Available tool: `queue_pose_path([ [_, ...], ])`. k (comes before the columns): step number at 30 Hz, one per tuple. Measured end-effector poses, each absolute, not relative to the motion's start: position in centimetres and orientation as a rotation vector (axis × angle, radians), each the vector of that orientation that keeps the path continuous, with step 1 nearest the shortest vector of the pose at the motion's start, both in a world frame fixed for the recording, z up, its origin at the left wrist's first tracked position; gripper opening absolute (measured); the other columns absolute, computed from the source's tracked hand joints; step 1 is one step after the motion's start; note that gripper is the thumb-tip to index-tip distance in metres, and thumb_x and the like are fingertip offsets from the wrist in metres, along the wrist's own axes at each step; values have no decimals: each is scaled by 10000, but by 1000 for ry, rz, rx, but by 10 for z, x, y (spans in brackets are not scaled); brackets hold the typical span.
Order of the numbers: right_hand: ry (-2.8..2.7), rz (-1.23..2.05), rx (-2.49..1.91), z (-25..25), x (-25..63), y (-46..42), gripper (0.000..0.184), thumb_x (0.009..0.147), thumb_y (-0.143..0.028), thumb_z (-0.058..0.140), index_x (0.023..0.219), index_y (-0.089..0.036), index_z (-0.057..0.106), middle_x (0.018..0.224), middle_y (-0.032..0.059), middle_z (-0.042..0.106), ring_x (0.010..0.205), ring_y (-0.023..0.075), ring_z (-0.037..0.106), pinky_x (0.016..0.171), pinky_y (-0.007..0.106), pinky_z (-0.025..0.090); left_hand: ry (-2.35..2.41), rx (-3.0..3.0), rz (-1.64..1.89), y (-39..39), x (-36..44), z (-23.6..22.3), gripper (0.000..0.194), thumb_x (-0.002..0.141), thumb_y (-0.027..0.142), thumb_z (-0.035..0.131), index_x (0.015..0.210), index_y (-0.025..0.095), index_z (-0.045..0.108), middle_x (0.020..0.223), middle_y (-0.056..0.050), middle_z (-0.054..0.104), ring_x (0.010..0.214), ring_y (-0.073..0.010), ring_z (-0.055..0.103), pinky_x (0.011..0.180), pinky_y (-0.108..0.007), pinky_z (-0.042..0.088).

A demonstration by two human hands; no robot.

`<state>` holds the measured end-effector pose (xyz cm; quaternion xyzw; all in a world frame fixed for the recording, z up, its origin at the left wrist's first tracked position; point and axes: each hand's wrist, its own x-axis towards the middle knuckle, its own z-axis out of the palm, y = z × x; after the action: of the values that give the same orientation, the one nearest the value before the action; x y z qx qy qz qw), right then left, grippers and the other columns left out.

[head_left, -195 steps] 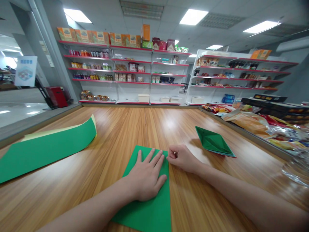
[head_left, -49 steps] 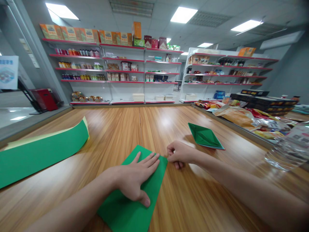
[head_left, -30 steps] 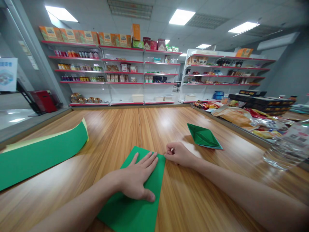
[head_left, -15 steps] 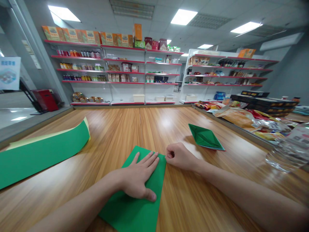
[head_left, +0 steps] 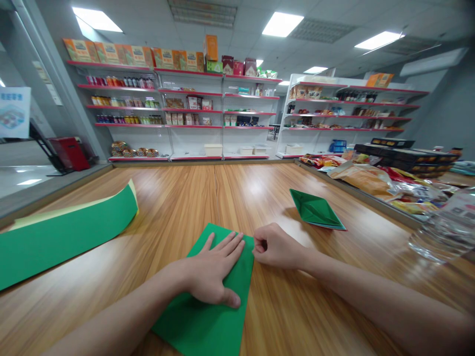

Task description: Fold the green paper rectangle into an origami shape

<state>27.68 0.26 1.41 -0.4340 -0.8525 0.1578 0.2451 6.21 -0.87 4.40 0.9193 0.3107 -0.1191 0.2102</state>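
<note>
A green sheet of paper lies on the wooden table in front of me, its right side a straight edge. My left hand rests flat on top of it, fingers stretched out and thumb apart. Curled into a fist, my right hand touches the paper's right edge near its far corner; nothing shows inside the curled fingers. Farther right sits a folded green paper piece, with paler layers under its lower edge. To the left lies a stack of green paper with a curled end and yellow showing behind.
A clear plastic container stands at the right edge. Snack packets and black boxes lie beyond the table's right border. Stocked shelves line the back, and a red box stands at left.
My right fist has slid a little toward me along the paper's right edge. My left hand stays pressed in the same place.
</note>
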Motion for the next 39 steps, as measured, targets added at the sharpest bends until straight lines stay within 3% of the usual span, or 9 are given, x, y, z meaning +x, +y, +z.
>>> queue_pose_path([
  [10, -2378, 618, -1131, 15, 270, -12, 108, 575, -81, 543, 520, -155, 487, 487, -51, 498, 449, 63, 430, 434, 166, 289, 927, 2560, -247, -8, 61, 39, 1038, 744, 582, 566, 1477, 137, -20, 1516, -124, -109, 1398, -311, -91, 1074, -641, -7],
  [17, -2331, 618, -1055, 7, 257, -24, 162, 615, -85, 538, 529, -168, 428, 499, -60, 444, 464, 62, 393, 455, 177, 278, 1192, 2568, -157, -1, 59, 28, 914, 837, 661, 351, 1476, 88, 36, 1517, -140, -92, 1401, -317, -81, 1067, -652, 12],
  [22, -2265, 525, -1084, 6, 256, -14, 200, 647, -87, 530, 537, -174, 388, 524, -56, 421, 493, 68, 379, 471, 189, 263, 1266, 2624, -106, 2, 59, 18, 792, 895, 604, 224, 1481, 103, 43, 1526, -138, -80, 1401, -329, -77, 1048, -676, 10],
  [39, -2498, 711, -801, 16, 259, -31, 190, 607, -56, 511, 525, -181, 392, 522, -61, 437, 467, 65, 396, 470, 187, 309, 1268, 2643, -85, 2, 58, 14, 769, 903, 582, 226, 1484, 112, 45, 1526, -143, -69, 1400, -344, -65, 1043, -680, 21],
])
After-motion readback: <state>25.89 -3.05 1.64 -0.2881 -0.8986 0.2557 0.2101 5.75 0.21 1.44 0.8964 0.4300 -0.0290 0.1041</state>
